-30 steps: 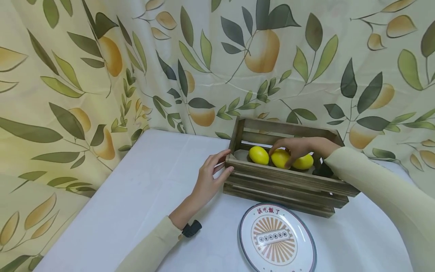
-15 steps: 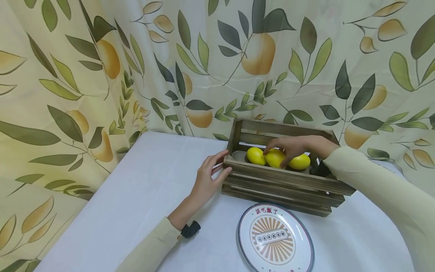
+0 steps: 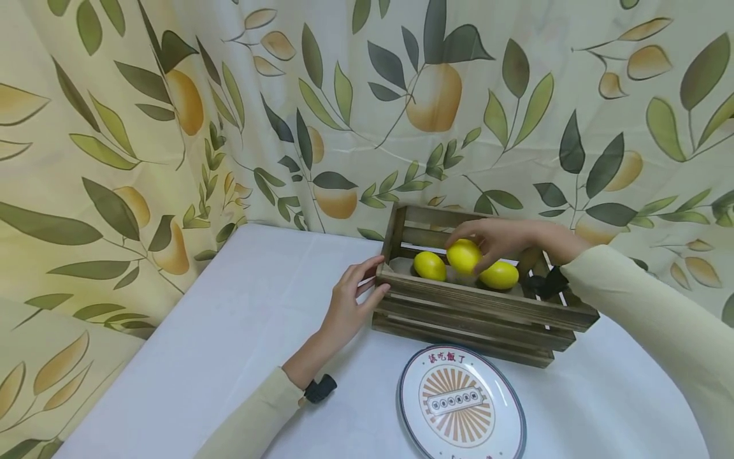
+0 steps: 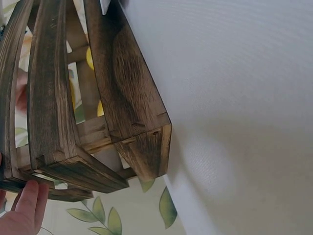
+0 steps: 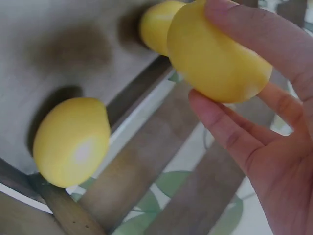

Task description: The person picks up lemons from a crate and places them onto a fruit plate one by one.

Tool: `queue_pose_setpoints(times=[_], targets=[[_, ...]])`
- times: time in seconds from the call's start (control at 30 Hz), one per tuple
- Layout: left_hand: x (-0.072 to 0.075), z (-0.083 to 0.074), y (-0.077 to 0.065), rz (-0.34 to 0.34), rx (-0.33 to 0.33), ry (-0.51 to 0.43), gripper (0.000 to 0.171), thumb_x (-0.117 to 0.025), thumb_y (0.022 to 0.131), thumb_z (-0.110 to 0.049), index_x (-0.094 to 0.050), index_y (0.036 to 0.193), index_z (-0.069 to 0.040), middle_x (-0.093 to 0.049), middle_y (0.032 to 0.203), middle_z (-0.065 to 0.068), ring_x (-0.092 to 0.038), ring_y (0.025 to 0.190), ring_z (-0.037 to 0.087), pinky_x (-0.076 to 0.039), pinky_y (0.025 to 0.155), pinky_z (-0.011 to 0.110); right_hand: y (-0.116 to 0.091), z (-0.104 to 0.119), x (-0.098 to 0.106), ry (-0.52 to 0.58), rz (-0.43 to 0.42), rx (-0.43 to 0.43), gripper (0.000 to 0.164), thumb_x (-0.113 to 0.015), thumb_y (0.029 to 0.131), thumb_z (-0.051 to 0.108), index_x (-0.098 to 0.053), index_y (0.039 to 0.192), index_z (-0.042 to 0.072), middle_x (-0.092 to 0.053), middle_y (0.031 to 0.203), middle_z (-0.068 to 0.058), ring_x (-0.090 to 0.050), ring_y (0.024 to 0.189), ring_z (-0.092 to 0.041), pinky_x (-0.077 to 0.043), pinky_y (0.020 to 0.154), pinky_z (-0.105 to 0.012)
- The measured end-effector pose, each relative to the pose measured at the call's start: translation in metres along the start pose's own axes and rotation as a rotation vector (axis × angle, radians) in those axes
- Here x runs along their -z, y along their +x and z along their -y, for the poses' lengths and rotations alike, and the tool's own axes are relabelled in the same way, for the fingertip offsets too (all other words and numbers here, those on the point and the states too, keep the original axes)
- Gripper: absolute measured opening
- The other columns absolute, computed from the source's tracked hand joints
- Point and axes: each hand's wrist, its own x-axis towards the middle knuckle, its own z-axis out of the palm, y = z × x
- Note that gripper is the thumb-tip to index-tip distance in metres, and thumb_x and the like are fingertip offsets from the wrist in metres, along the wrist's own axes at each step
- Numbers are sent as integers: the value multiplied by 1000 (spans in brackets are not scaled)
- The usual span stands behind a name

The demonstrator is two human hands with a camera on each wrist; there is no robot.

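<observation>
My right hand point(image 3: 499, 239) pinches a yellow lemon point(image 3: 464, 256) between thumb and fingers, raised off the bottom of a brown slatted wooden crate point(image 3: 476, 299). Two more lemons lie inside: one to the left point(image 3: 429, 266), one to the right point(image 3: 499, 275). The right wrist view shows the gripped lemon point(image 5: 220, 54) apart from the crate floor, with another lemon point(image 5: 73, 142) resting below. At the crate's left end, my left hand point(image 3: 352, 296) holds the corner, its thumb at the front and fingers at the end slats. Those fingers point(image 4: 29, 203) also show in the left wrist view.
A round white plate point(image 3: 461, 408) with an orange ray pattern and red characters lies in front of the crate. White cloth point(image 3: 258, 306) covers the table. Behind hangs a curtain point(image 3: 355, 127) printed with leaves and fruit, close to the crate's back.
My right hand has lifted the middle lemon upward from between the other two. The left hand stays at the crate's corner. The head view has shifted slightly.
</observation>
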Motion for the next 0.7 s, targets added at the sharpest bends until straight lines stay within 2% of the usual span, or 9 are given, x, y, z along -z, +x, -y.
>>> queue_pose_setpoints(times=[0.23, 0.53, 0.7], targets=[[-2, 0, -1, 9, 7, 4, 48, -66, 93, -7, -51, 139, -4, -53, 124, 16, -56, 119, 29, -50, 102, 28, -16, 7, 8, 78, -38, 30, 60, -78, 83, 12, -51, 134, -1, -45, 138, -22, -59, 105, -29, -58, 87, -36], [-1, 2, -1, -8, 1, 3, 47, -66, 93, -7, -53, 138, -7, -54, 124, 16, -57, 119, 28, -50, 101, 28, -33, 16, 12, 60, -105, 33, 61, -78, 84, 15, -49, 136, 1, -45, 139, -20, -61, 108, -31, -56, 91, -31], [0, 3, 0, -10, -4, 2, 47, -66, 93, -7, -53, 138, -7, -54, 124, 16, -57, 119, 28, -50, 101, 28, -40, 20, 11, 73, -140, 116, 61, -77, 84, 8, -48, 136, -4, -45, 136, -21, -61, 108, -23, -55, 91, -24]])
